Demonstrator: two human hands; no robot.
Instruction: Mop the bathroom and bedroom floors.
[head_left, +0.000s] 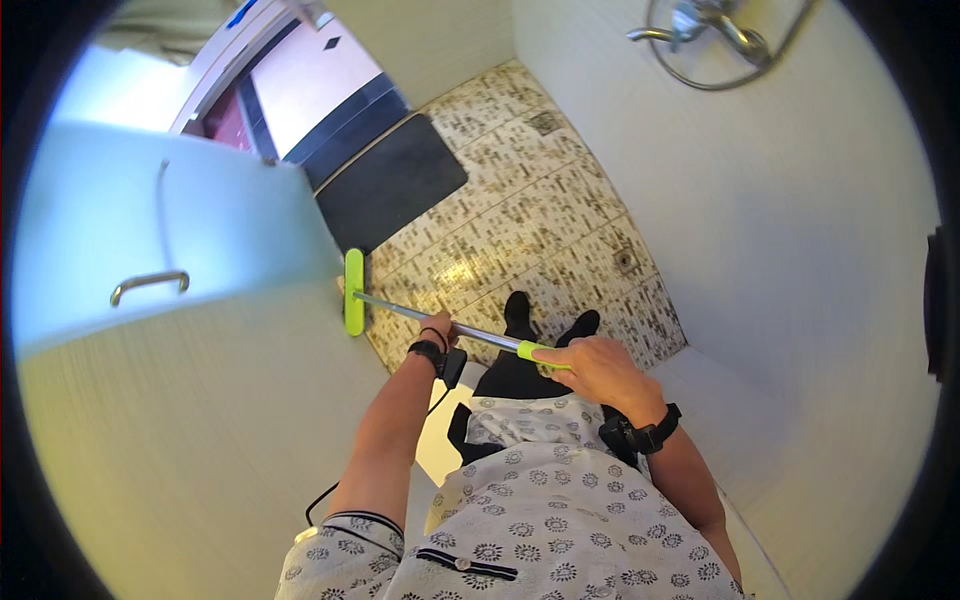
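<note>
A floor wiper with a lime-green head and a metal pole reaches from my hands across to the left wall. My left hand is wrapped around the middle of the pole. The green grip at the pole's end is held in my right hand, with a finger or thumb laid along it. The wiper's head is at the left edge of the tiled floor, by the foot of the wall. Its underside is hidden from above.
A dark mat lies before the raised threshold of a doorway. The frosted door has a metal handle. A floor drain is near the right wall, and a mixer tap with a hose is mounted higher up.
</note>
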